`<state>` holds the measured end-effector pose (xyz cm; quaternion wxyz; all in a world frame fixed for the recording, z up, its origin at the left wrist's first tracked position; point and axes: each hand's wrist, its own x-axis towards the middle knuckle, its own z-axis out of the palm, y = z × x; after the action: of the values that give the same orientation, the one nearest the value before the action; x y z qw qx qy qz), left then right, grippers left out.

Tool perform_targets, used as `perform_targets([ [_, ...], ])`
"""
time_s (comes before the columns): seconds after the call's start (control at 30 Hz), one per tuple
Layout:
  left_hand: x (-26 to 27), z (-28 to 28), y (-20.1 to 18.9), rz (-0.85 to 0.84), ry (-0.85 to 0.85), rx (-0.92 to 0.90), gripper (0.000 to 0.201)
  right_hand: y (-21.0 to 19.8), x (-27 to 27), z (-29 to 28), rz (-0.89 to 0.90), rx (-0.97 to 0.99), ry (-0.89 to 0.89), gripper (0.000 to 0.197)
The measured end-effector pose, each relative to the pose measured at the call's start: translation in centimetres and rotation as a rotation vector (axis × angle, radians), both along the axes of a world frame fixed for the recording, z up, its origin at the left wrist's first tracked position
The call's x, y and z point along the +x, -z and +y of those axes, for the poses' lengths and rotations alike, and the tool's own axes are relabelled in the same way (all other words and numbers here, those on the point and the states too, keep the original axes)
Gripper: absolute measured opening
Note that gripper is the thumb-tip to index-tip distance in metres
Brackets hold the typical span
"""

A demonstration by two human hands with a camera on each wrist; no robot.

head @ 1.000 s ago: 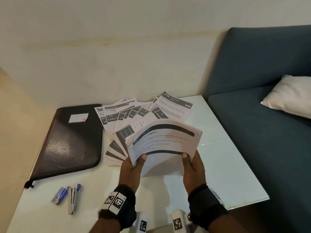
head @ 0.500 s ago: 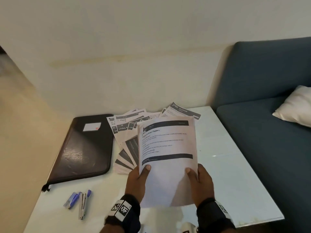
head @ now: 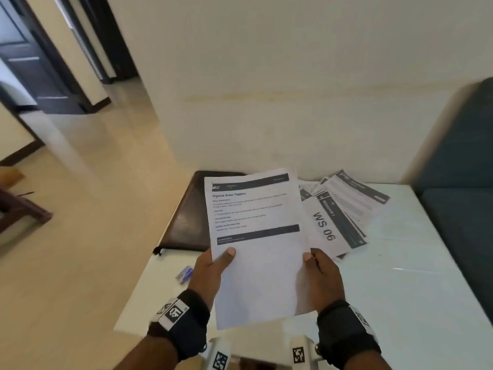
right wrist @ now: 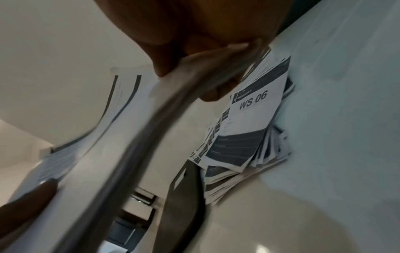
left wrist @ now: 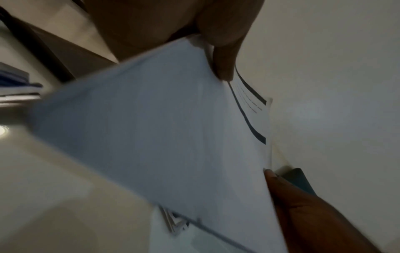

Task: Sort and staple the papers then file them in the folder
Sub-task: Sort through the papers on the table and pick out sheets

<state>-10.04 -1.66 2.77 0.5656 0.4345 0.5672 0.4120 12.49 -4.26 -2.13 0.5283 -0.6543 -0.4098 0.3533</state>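
Observation:
I hold a thin stack of printed sheets (head: 258, 252) headed "Organize Green Peppers" upright above the white table (head: 405, 295). My left hand (head: 210, 268) pinches its left edge with the thumb on the front, and my right hand (head: 320, 273) pinches its right edge the same way. The left wrist view shows the sheets (left wrist: 151, 137) from behind, under my thumb. A fanned pile of papers (head: 341, 217) lies behind, with a "WS 06" sheet on top. The dark zip folder (head: 186, 222) lies shut at the table's left, partly hidden by the held sheets.
A small blue item (head: 184, 274) lies on the table beside my left wrist. A dark blue sofa (head: 464, 204) borders the table's right side and a wall stands behind. Tiled floor (head: 80, 236) and a doorway lie to the left.
The held sheets went from bowed to flat and upright and shifted left, now in front of the folder. My view swung left and the stapler is out of sight.

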Motion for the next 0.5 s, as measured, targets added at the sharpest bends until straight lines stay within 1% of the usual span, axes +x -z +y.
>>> perform_targets([
  [0.1, -2.7, -0.2, 0.5, -0.022, 0.004, -0.045, 0.026, -0.3, -2.2, 0.9, -0.039, 0.024, -0.027, 0.018],
  [0.2, -3.6, 0.2, 0.3, -0.022, 0.012, -0.043, 0.025, -0.5, -3.5, 1.6, -0.103, 0.025, -0.034, 0.019],
  [0.27, -4.2, 1.2, -0.3, 0.027, 0.007, -0.004, 0.023, -0.8, -4.3, 2.1, -0.111, 0.032, -0.029, 0.021],
  [0.37, -6.4, 3.2, -2.1, 0.124, 0.002, 0.093, 0.022, -1.3, -6.1, 2.6, -0.048, 0.053, -0.042, 0.029],
  [0.43, -9.2, 4.5, -3.4, 0.184, -0.065, 0.163, 0.021, -0.9, -7.8, 3.1, 0.042, -0.031, -0.092, 0.03],
  [0.47, -10.7, 5.0, -4.0, 0.201, -0.129, 0.194, 0.021, -0.5, -8.7, 3.5, 0.08, -0.109, -0.139, 0.029],
  [0.5, -12.2, 5.4, -4.5, 0.204, -0.205, 0.215, 0.021, 0.1, -9.7, 3.9, 0.074, -0.202, -0.198, 0.026],
])
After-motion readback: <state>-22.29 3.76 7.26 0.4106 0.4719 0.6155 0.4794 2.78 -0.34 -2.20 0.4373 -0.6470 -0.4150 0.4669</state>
